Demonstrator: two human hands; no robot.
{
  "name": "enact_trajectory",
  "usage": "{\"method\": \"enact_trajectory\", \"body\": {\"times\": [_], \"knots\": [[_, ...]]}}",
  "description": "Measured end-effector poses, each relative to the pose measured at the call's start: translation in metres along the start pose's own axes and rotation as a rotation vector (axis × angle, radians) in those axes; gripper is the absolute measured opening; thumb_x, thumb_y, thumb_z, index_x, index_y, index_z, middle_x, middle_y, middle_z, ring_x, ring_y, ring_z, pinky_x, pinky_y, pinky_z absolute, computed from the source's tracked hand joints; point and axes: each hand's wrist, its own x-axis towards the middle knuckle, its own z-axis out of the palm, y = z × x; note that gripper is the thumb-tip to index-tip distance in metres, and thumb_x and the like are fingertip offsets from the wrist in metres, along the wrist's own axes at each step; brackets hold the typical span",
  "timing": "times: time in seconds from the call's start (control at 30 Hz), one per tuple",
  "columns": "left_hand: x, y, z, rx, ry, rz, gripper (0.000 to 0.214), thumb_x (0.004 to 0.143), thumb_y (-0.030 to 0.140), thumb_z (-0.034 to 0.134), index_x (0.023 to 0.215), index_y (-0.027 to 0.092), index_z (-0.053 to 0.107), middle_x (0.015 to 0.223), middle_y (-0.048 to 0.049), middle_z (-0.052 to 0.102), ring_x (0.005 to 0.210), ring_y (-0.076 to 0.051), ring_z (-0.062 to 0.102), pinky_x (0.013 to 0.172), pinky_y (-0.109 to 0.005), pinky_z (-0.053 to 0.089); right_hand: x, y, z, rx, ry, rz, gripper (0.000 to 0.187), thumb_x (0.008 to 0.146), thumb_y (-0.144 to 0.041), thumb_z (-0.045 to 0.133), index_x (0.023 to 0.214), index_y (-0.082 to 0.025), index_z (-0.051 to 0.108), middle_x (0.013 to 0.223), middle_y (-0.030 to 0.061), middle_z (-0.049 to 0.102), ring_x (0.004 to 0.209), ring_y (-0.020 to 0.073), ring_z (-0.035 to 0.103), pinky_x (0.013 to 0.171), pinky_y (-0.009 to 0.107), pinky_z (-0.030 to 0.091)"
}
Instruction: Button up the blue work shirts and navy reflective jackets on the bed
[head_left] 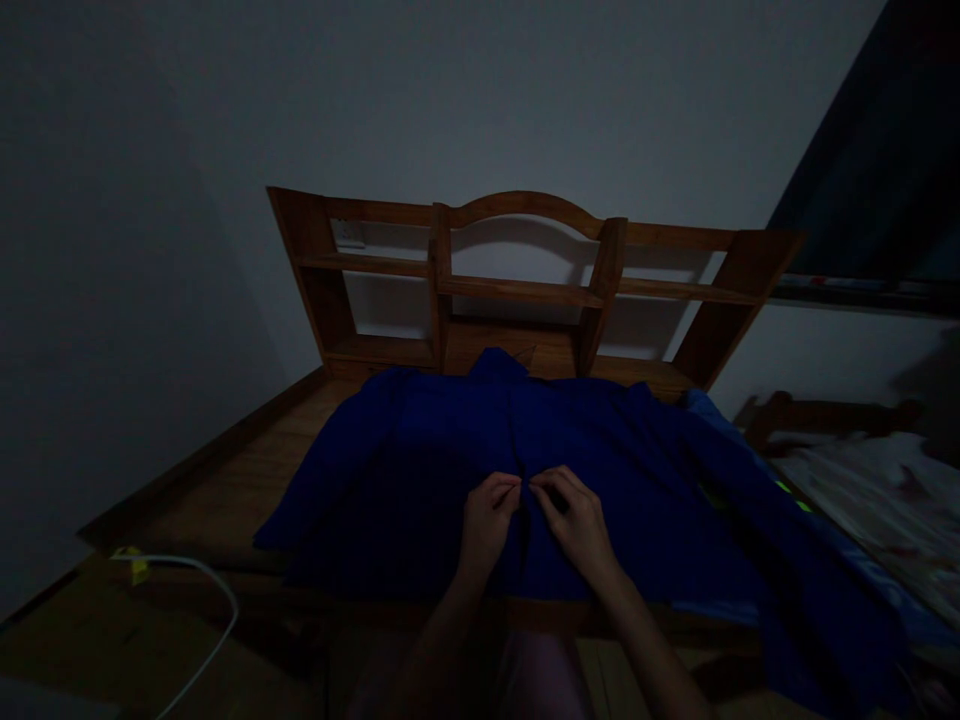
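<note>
A dark blue shirt or jacket (420, 470) lies spread face up on a wooden desk (247, 480), collar toward the shelf and sleeves out to both sides. My left hand (487, 525) and my right hand (574, 520) meet at the garment's front opening, near its middle. Both hands have fingers curled in a pinch on the fabric edges, fingertips almost touching each other. Whether they hold a button or a zip is too dark to make out.
A wooden shelf unit (517, 290) stands at the desk's back against a white wall. A white cable (214, 590) with a yellow tag loops at the lower left. A bed with patterned bedding (870, 490) sits to the right. The right sleeve hangs over the desk edge.
</note>
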Motion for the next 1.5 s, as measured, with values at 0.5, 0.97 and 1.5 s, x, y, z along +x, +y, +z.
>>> {"method": "enact_trajectory", "body": {"times": [0.5,0.97,1.5], "knots": [[-0.0049,0.0071,0.0042,-0.063,0.034,-0.081,0.018,0.078,0.031,0.057,0.085,0.015,0.061,0.076,-0.0057,0.069,0.071,-0.019,0.066,0.065,-0.025,0.049,0.0002,0.0084,0.0054,-0.025,-0.013,0.052,0.008,0.092,-0.022,0.047,0.091,-0.019,0.054,0.087,0.0026,0.054,0.083,0.0156,0.053,0.075,0.026,0.039],[-0.0026,0.0062,-0.0001,-0.101,-0.006,-0.028,0.014,0.076,0.019,0.054,0.089,0.016,0.06,0.082,-0.0044,0.069,0.078,-0.017,0.065,0.069,-0.023,0.047,-0.0001,0.0017,0.0017,0.045,-0.017,0.041,0.01,0.092,-0.021,0.048,0.09,-0.021,0.058,0.09,0.0007,0.057,0.087,0.0146,0.055,0.078,0.025,0.04],[-0.0018,0.001,0.0013,-0.053,0.019,-0.013,0.016,0.076,0.015,0.049,0.087,0.017,0.06,0.081,-0.0033,0.065,0.08,-0.015,0.062,0.071,-0.023,0.045,0.0015,0.0055,0.0043,0.028,-0.048,0.047,0.005,0.089,-0.017,0.051,0.09,-0.02,0.056,0.088,0.0008,0.056,0.082,0.0143,0.055,0.075,0.025,0.04]]}}
